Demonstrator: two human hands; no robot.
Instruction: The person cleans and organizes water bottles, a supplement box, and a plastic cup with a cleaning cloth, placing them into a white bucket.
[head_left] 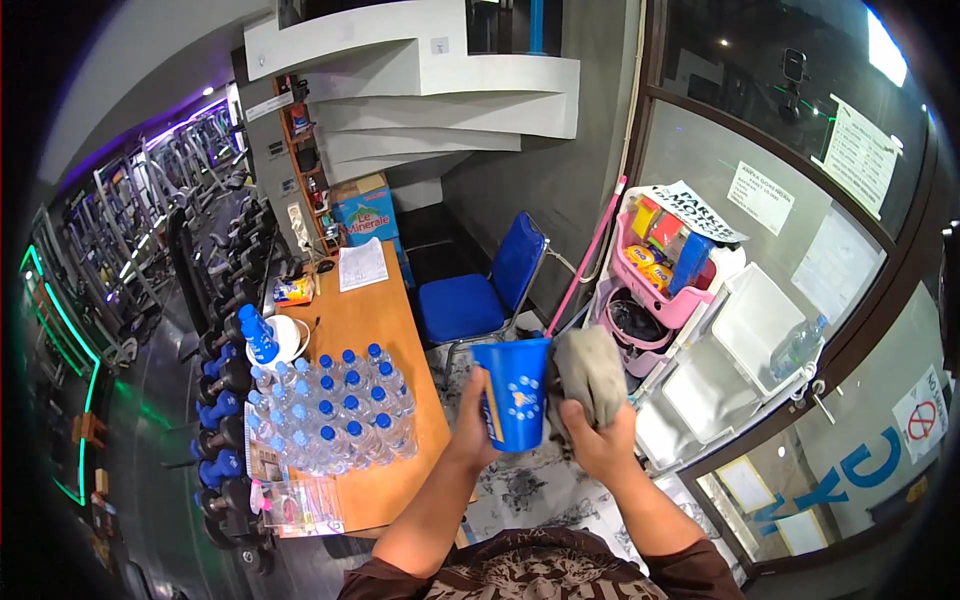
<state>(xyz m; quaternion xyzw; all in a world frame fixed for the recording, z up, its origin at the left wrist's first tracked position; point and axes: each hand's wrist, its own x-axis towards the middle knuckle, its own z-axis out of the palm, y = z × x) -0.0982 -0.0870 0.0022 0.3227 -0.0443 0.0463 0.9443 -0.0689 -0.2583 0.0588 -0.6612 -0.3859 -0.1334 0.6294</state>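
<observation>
A blue plastic cup (517,400) with a bubble print is held upright in front of me, with my left hand (476,418) wrapped round its left side. My right hand (602,440) grips a bunched grey cloth (590,375) just right of the cup. The cloth rises above my fingers, close to the cup's rim. Both hands are raised over the patterned floor, to the right of the wooden table (430,440).
Several capped water bottles (330,410) stand grouped on the table, near a blue bottle (257,335) and papers (362,265). A blue chair (465,305) stands beyond. At right are a pink basket (665,290), white bins (700,395) and a glass door (850,470).
</observation>
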